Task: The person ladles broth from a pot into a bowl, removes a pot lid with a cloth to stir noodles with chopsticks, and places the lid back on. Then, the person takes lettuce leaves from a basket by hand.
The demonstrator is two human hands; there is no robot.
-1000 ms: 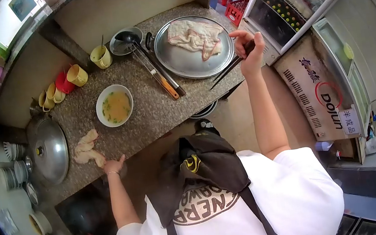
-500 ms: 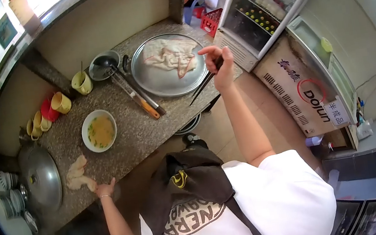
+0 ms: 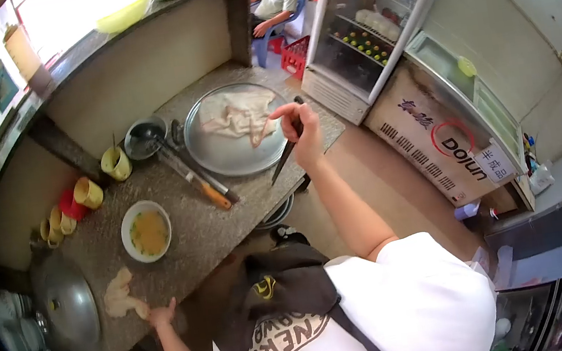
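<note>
Near the front edge of the stone counter, the fingers of my left hand close on the lower end of a crumpled cream cloth; my thumb sticks out to the side. Raised by the right rim of a round metal tray, my right hand grips a dark, slender, pointed tool that slants downward; its exact kind is unclear. A pale, rumpled cloth with a reddish edge lies on the tray. Between my hands stands a white bowl of yellowish soup with green bits.
A ladle rests in a metal bowl, beside an orange-handled utensil. Yellow and red mugs line the back, and a large metal lid lies left. A glass-door fridge stands right. Beyond the counter a person sits.
The camera view has tilted, so the counter appears lower and farther left. My right hand is nearer the tray, still gripping the dark tool. My left hand stays at the cream cloth.
</note>
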